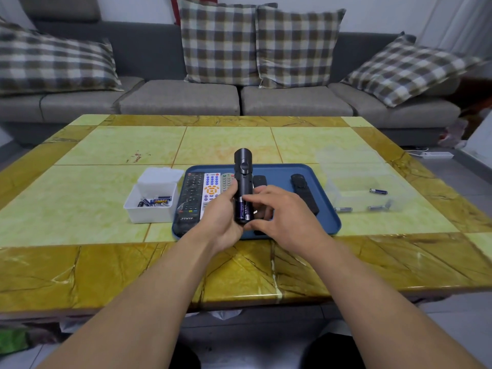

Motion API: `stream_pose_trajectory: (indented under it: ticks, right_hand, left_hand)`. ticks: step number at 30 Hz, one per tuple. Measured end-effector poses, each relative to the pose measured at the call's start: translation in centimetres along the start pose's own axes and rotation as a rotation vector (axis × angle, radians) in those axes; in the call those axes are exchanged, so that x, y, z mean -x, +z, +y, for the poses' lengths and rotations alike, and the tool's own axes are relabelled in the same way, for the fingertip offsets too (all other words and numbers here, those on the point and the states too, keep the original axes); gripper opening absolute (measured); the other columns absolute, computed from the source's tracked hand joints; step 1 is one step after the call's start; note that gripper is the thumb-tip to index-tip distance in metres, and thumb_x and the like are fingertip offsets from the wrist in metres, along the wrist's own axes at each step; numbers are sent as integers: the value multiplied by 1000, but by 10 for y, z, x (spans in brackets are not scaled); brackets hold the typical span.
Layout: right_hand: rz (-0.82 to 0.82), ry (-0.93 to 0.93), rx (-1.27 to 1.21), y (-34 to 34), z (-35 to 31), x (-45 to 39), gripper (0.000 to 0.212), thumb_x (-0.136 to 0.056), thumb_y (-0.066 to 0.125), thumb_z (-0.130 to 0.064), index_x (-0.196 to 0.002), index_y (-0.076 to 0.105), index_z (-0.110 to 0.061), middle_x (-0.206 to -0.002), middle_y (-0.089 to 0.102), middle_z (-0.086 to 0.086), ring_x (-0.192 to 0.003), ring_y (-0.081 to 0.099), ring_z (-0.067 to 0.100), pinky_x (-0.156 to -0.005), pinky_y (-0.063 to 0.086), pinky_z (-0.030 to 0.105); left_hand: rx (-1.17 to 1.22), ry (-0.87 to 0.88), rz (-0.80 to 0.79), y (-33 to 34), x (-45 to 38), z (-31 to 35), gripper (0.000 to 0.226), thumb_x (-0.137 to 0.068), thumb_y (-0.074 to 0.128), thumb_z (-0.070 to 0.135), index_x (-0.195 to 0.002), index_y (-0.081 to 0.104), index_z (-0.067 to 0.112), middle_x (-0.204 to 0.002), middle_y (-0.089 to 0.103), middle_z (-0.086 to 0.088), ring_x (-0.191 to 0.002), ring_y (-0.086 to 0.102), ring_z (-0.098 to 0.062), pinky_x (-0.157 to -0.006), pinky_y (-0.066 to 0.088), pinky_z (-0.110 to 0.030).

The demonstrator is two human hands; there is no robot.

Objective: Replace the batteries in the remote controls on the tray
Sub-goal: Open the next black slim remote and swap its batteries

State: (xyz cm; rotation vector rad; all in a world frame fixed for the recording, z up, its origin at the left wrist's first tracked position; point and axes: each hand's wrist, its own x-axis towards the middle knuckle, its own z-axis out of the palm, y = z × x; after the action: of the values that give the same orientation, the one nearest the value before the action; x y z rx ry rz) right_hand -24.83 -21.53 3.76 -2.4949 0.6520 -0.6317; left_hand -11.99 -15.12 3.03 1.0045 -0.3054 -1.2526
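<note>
Left hand [222, 222] gripping a black remote [242, 182] upright above the blue tray [326, 209], battery compartment open, a blue battery [241, 209] seated inside. Right hand [282, 217] beside it, index finger and thumb at the battery. On the tray: a long black remote [190, 198], a white remote [211, 189], a slim black remote [303, 191]. Just left of the tray, a white box [149, 209] of batteries. To the right, a clear container [370, 187] and loose batteries [378, 191] on the yellow-green table [106, 203]. Grey sofa [181, 97] with plaid cushions [221, 41] behind.
</note>
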Motion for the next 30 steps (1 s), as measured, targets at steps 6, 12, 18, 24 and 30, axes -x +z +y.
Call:
stream_pose_trajectory:
  ticks: [6, 12, 18, 24, 30]
  right_hand:
    - [-52, -42, 216, -3, -4, 0, 50, -89, 70, -38, -137, 56, -39, -112, 52, -18, -82, 55, 3, -76, 51, 32]
    - [-83, -62, 358, 0, -12, -3, 48, -94, 61, -43, -141, 51, -40, -115, 51, -15, -99, 58, 9, -72, 51, 34]
    - [-104, -86, 455, 0, -18, -5, 44, -98, 51, -47, -141, 50, -36, -124, 50, -15, -108, 54, 11, -67, 44, 31]
    - [-107, -36, 277, -2, -20, -6, 43, -89, 69, -38, -131, 60, -31, -113, 51, -15, -95, 56, 8, -73, 49, 32]
    - [-87, 77, 88, -1, -16, -12, 30, -84, 77, -32, -110, 66, -23, -101, 54, -11, -87, 56, 7, -78, 49, 26]
  left_hand:
    - [-43, -4, 32, -4, -3, -3, 50, -106, 36, 48, -127, 65, 13, -100, 71, -7, -76, 69, -25, -42, 36, -25]
    - [-21, -3, 52, -8, -2, -3, 48, -105, 39, 46, -129, 63, 13, -94, 71, -6, -66, 69, -19, -40, 39, -24]
    - [47, -6, 66, -9, -1, 1, 43, -107, 37, 42, -121, 63, 12, -84, 67, -6, -57, 62, -15, -39, 31, -23]
    - [1, -16, 49, -9, 4, 3, 42, -107, 39, 40, -127, 64, 12, -94, 74, -9, -71, 73, -22, -41, 47, -26]
    - [-16, -20, 62, -5, 4, -3, 33, -108, 42, 32, -118, 66, 12, -76, 70, -5, -51, 61, -12, -39, 42, -22]
